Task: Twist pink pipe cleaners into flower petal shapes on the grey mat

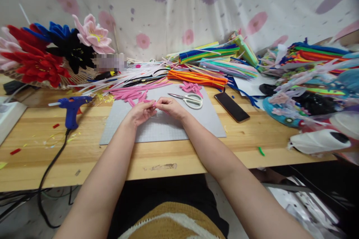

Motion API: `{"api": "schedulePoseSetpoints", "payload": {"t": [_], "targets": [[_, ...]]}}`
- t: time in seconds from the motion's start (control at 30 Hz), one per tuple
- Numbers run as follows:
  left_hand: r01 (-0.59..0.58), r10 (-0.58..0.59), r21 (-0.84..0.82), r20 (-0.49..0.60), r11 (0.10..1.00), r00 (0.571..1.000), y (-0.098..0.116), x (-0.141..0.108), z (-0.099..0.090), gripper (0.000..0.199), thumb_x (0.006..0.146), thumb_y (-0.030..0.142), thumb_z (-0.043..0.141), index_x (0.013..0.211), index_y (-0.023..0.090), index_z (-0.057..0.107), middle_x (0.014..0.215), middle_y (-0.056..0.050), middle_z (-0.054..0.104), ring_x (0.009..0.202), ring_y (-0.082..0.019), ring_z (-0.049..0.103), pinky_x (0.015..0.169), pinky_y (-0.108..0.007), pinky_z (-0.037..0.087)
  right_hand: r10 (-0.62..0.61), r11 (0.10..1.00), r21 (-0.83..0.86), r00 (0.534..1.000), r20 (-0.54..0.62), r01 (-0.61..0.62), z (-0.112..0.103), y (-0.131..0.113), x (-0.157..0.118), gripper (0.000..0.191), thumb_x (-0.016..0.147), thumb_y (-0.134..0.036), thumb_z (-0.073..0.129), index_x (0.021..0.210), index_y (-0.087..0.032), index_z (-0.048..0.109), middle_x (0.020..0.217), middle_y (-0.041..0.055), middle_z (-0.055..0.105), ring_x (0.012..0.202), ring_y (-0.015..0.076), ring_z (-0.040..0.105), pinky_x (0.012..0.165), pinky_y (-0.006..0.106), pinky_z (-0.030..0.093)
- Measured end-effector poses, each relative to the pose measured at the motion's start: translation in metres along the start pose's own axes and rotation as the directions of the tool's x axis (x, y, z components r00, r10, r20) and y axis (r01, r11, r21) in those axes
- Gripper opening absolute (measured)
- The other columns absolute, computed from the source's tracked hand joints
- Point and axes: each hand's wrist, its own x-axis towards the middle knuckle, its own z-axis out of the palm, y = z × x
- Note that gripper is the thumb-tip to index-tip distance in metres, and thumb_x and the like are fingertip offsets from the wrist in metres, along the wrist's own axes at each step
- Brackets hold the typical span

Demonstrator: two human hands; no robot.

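My left hand and my right hand meet above the grey cutting mat. Both are closed, fingertips pinching a pink pipe cleaner between them; most of it is hidden by the fingers. Just beyond my left hand lies a pile of pink pipe cleaners, some of them bent. Scissors with pale handles rest on the mat to the right of my right hand, blades pointing left. Behind them sits a small heap of folded pink pipe cleaner pieces.
A blue glue gun stands at left, its cord hanging over the table edge. Fuzzy flowers fill a basket behind it. A phone lies right of the mat. Orange pipe cleaners and other bundles line the back. Plastic-wrapped supplies crowd the right.
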Motion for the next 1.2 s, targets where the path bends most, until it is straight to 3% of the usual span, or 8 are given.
{"api": "schedulePoseSetpoints", "payload": {"t": [0.17,0.37,0.53,0.67,0.83,0.93,1.1,1.2], "targets": [[0.034,-0.032,0.064,-0.039,0.997,0.999,0.004,-0.002,0.000,0.006,0.072,0.012,0.063,0.067,0.013,0.059,0.056,0.000,0.061,0.051,-0.005,0.057,0.050,-0.015,0.050,0.072,0.995,-0.079,0.995,0.075,-0.066,-0.004,0.001,-0.001,0.030,0.065,-0.041,0.066,0.072,-0.013,0.059,0.052,-0.0068,0.044,0.045,0.0038,0.030,0.044,0.020,0.020],[0.037,-0.037,0.034,-0.002,0.999,0.999,-0.001,0.001,-0.002,0.012,0.065,0.007,0.067,0.064,0.015,0.059,0.053,0.003,0.057,0.048,-0.003,0.053,0.051,-0.014,0.049,-0.061,0.998,-0.032,0.998,0.001,0.061,0.003,0.005,0.002,0.028,0.064,-0.040,0.068,0.066,-0.014,0.059,0.066,-0.0012,0.055,0.063,0.0084,0.047,0.059,0.022,0.036],[0.020,-0.021,0.049,0.015,0.999,1.000,-0.002,0.001,0.001,0.014,0.064,0.018,0.072,0.066,0.017,0.058,0.059,0.002,0.058,0.054,-0.006,0.055,0.057,-0.018,0.051,-0.059,0.997,-0.050,0.998,0.011,0.060,0.001,0.002,0.003,0.027,0.064,-0.041,0.067,0.065,-0.015,0.059,0.065,-0.0014,0.055,0.064,0.0093,0.047,0.061,0.023,0.036],[-0.095,0.105,0.118,-0.083,0.988,0.991,-0.001,0.002,0.004,0.025,0.066,0.038,0.070,0.066,0.016,0.057,0.059,0.001,0.057,0.052,-0.007,0.054,0.052,-0.021,0.050,-0.025,0.999,-0.040,0.999,0.036,0.027,-0.011,-0.002,0.000,0.027,0.066,-0.041,0.065,0.066,-0.015,0.058,0.059,-0.0035,0.049,0.058,0.0078,0.041,0.057,0.022,0.032],[-0.273,0.384,0.425,-0.203,0.863,0.900,0.000,0.002,0.000,0.037,0.063,0.047,0.069,0.054,0.015,0.053,0.044,0.005,0.041,0.038,-0.005,0.038,0.039,-0.018,0.042,0.004,1.000,0.014,0.997,0.074,-0.005,-0.022,-0.005,-0.003,0.023,0.068,-0.038,0.063,0.066,-0.015,0.059,0.057,-0.0037,0.048,0.055,0.0071,0.039,0.057,0.022,0.031],[-0.274,0.397,0.502,-0.155,0.820,0.905,0.000,0.000,0.001,0.039,0.061,0.048,0.070,0.052,0.015,0.052,0.042,0.005,0.041,0.036,-0.004,0.036,0.035,-0.018,0.037,-0.010,1.000,-0.001,0.997,0.072,0.010,-0.023,-0.008,-0.004,0.023,0.069,-0.037,0.063,0.067,-0.015,0.059,0.057,-0.0037,0.048,0.054,0.0070,0.040,0.055,0.022,0.031],[-0.273,0.345,0.379,-0.136,0.884,0.929,-0.001,-0.002,0.005,0.037,0.054,0.046,0.075,0.059,0.015,0.054,0.045,0.005,0.045,0.037,-0.004,0.039,0.037,-0.017,0.038,0.074,0.992,-0.117,0.986,0.149,-0.057,-0.021,-0.009,-0.006,0.028,0.069,-0.041,0.063,0.073,-0.014,0.060,0.054,-0.0053,0.046,0.045,0.0056,0.034,0.047,0.022,0.024],[-0.339,0.406,0.379,-0.114,0.861,0.907,-0.001,-0.002,0.004,0.035,0.055,0.042,0.075,0.058,0.016,0.052,0.046,0.005,0.046,0.038,-0.004,0.041,0.039,-0.016,0.039,0.128,0.979,-0.181,0.969,0.211,-0.090,-0.017,-0.008,-0.006,0.030,0.071,-0.043,0.060,0.075,-0.013,0.061,0.057,-0.0041,0.050,0.048,0.0059,0.038,0.049,0.021,0.027]]}}
